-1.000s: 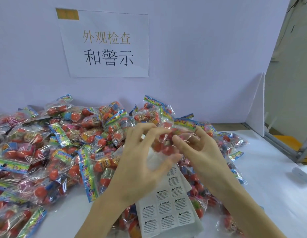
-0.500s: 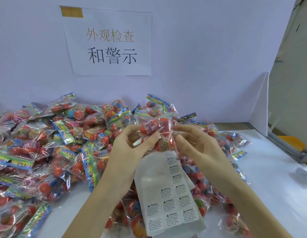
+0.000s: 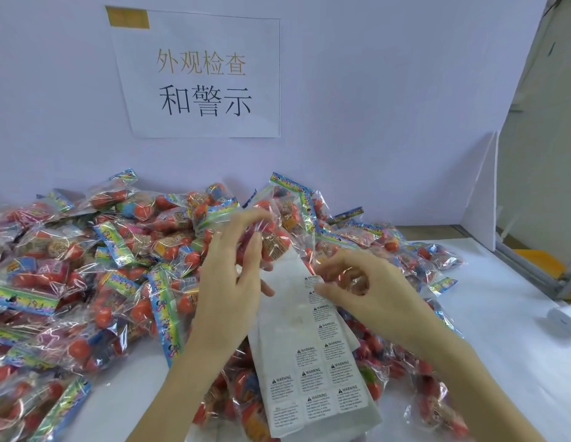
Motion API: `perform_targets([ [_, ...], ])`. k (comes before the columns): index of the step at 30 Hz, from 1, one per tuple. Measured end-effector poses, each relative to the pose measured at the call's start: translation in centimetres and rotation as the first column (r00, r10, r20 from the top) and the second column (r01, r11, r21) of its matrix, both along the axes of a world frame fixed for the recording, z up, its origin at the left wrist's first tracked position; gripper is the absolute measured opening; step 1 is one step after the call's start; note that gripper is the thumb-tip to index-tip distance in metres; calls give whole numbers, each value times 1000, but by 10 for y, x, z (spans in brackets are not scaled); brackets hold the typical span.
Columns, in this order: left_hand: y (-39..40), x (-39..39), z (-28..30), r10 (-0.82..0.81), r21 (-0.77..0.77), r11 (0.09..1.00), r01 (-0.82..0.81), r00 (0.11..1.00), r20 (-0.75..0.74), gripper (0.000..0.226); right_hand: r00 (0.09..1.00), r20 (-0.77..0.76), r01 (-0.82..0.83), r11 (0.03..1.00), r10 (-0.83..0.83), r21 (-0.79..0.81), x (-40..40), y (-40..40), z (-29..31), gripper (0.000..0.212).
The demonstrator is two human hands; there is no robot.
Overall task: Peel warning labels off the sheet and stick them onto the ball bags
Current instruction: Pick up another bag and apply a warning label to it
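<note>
Bags of small red and orange balls [image 3: 124, 282] lie heaped across the white worktop [image 3: 488, 330], spreading from the far left to just past the right hand. Left hand [image 3: 228, 291] is raised over the middle of the heap, its fingers [image 3: 255, 250] curled round one clear ball bag [image 3: 274, 240] and lifting it just above the others; the thumb reaches up over the bag's top edge while the other fingers press in from the near side. Below those fingers, and trailing down toward the near edge of the worktop, a long label sheet [image 3: 309, 362] rests on more bags. Its upper part is bare backing, and the lower part and right-hand column carry small white warning labels [image 3: 313, 378] printed with black text (the word WARNING is legible on several). Right hand [image 3: 367, 288] sits just right of the sheet's upper part, with thumb and forefinger pinched together at the sheet's right edge on the topmost warning label [image 3: 311, 280] in that column; whether that label has begun to lift from the backing cannot be told. The remaining fingers of that hand are loosely curled behind the pinch.

Beyond both hands, a white paper sign [image 3: 201, 78] with printed Chinese characters is fixed to the pale wall [image 3: 373, 106] with a strip of yellow tape [image 3: 128, 17] at its top left corner. Well to the right of the right hand's fingers, a small white object [image 3: 563, 319] lies on the worktop, too cut off to identify.
</note>
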State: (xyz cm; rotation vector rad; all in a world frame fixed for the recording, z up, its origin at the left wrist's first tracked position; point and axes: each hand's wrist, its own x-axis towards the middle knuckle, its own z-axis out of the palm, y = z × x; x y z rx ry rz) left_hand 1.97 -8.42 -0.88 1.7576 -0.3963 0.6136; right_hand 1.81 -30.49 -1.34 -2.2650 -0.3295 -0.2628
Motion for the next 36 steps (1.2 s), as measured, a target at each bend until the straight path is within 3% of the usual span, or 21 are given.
perform_targets([
  [3,-7,-3,-3,67,32,997,-65,996,-56,37,999,-12,-54,987,53,-151,-1,-1,-5,31],
  [5,-10,-5,-3,70,17,997,-69,993,-100,37,999,25,-42,988,47,-148,0,3,-7,27],
  [7,-11,-6,-1,66,31,998,-63,989,-130,34,997,76,-29,998,33,-54,1,8,-9,14],
  [10,-11,-7,1,60,69,996,-52,991,-117,21,986,164,7,998,-18,69,1,11,-10,15],
  [15,-4,-5,2,16,182,983,12,989,-148,20,995,61,-93,926,76,366,2,12,-5,18],
  [18,-3,-6,3,-23,231,971,59,988,-156,11,993,34,-114,879,111,464,1,12,-4,17],
  [22,-4,-3,-1,34,266,964,-5,994,-105,8,995,60,-104,862,86,497,1,16,-4,22],
  [26,-4,-1,-5,25,296,955,26,986,-166,4,991,134,-57,913,3,403,0,19,-7,17],
  [30,-3,0,-6,14,291,955,59,970,-242,2,939,321,80,986,-124,148,-5,24,-12,16],
  [33,-4,2,-9,14,296,954,54,975,-222,5,888,450,108,994,-92,-11,-7,28,-14,13],
  [36,-3,3,-8,-9,278,958,77,971,-238,8,879,472,98,994,-67,-40,-8,30,-15,8],
])
